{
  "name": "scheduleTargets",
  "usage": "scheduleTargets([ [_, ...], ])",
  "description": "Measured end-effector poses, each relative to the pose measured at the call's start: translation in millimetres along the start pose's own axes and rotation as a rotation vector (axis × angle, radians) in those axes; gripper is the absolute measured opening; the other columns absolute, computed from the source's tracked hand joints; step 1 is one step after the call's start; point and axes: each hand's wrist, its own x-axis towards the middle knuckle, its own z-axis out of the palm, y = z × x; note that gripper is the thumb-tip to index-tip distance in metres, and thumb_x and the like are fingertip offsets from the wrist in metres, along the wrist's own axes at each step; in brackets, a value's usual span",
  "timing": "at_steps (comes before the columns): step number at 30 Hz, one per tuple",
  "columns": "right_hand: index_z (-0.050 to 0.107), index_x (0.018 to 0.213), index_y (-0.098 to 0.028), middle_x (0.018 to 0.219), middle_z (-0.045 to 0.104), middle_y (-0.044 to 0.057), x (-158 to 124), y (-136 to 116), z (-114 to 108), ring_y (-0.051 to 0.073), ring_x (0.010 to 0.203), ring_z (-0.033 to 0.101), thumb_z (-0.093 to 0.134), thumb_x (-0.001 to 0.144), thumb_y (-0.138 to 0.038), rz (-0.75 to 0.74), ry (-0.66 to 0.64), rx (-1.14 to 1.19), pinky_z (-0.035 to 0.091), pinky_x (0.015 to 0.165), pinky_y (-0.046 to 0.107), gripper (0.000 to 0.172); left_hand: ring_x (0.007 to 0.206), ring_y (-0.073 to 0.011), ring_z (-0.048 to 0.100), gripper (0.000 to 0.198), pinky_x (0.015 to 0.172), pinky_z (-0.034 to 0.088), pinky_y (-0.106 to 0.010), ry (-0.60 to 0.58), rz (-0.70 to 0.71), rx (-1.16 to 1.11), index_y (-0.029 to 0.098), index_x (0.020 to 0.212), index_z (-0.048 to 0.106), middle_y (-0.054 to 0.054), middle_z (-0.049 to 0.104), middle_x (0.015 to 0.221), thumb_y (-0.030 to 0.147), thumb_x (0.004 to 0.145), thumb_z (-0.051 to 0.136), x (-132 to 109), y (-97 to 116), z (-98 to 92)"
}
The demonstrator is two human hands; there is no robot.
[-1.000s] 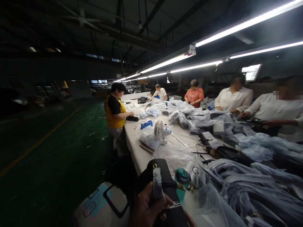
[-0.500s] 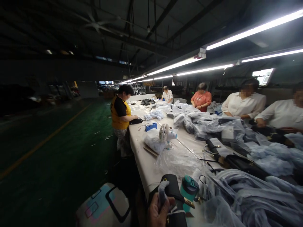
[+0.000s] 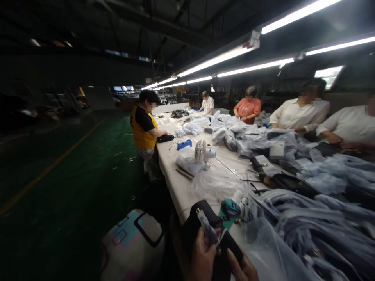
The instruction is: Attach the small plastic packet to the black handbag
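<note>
My left hand is closed around the black bag at the near end of the surface, pinching a wrapped strap against it. My right hand lays its thumb on the bag, but the frame edge hides whether it grips. Any print is too small to read; a capped teal bottle stands just behind the bag.

Left hand gripping a black bag at the table edge, thumb on its wrapped strap, right hand touching the bag's lower side, teal bottle just beyond, small fan farther along, plastic heaps to the right, worker in yellow standing at the table
</note>
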Motion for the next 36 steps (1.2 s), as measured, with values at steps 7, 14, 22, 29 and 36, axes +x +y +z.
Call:
scheduleTargets([
  [7,0.069,0.123,-0.015,0.118,0.073,0.012,1.9,10.4,-13.8,0.032,0.11,0.067,0.067,0.082,-0.056,-0.038,0.036,0.069,0.054,0.098,0.042,0.058,0.127,-0.031,0.058,0.055,0.116,0.037,-0.044,-0.149,-0.183,-0.172,0.013,0.113,0.066,-0.015,0.07,0.125,0.012,0.059,0.079,-2.8,17.9,0.5],
  [14,0.069,0.121,-0.018,0.119,0.072,0.011,-7.3,25.3,-37.6,0.031,0.114,0.065,0.069,0.082,-0.054,-0.005,0.076,0.096,0.051,0.102,0.045,0.053,0.115,-0.0233,0.064,0.049,0.111,0.043,-0.036,-0.2,-0.324,-0.273,0.012,0.107,0.07,-0.012,0.073,0.118,0.013,0.061,0.087,-7.0,12.2,-5.8],
  [22,0.069,0.121,-0.019,0.11,0.076,0.01,-24.1,53.3,-53.9,0.03,0.104,0.069,0.078,0.074,-0.054,0.13,0.135,0.304,0.056,0.094,0.044,0.06,0.105,-0.021,0.067,0.026,0.101,0.052,-0.036,-0.22,-0.505,-0.285,0.011,0.105,0.07,-0.011,0.073,0.112,0.018,0.081,0.078,-5.4,-2.6,-9.1],
  [29,0.068,0.118,-0.016,0.119,0.073,0.013,-37.3,72.8,-79.6,0.031,0.109,0.068,0.081,0.068,-0.058,0.21,0.199,0.277,0.058,0.086,0.042,0.066,0.094,-0.0174,0.07,0.032,0.085,0.056,-0.029,-0.268,-0.651,-0.268,0.015,0.111,0.066,-0.007,0.074,0.102,0.026,0.084,0.078,-10.2,-29.7,-6.0],
  [36,0.059,0.129,-0.008,0.098,0.074,0.013,-50.6,95.2,-81.0,0.031,0.089,0.07,0.08,0.064,-0.06,0.318,0.27,0.162,0.058,0.079,0.046,0.086,0.071,-0.0115,0.067,0.041,0.072,0.054,-0.023,-0.211,-0.691,-0.186,0.017,0.1,0.065,-0.003,0.074,0.086,0.028,0.069,0.09,-11.7,-46.2,-3.0],
])
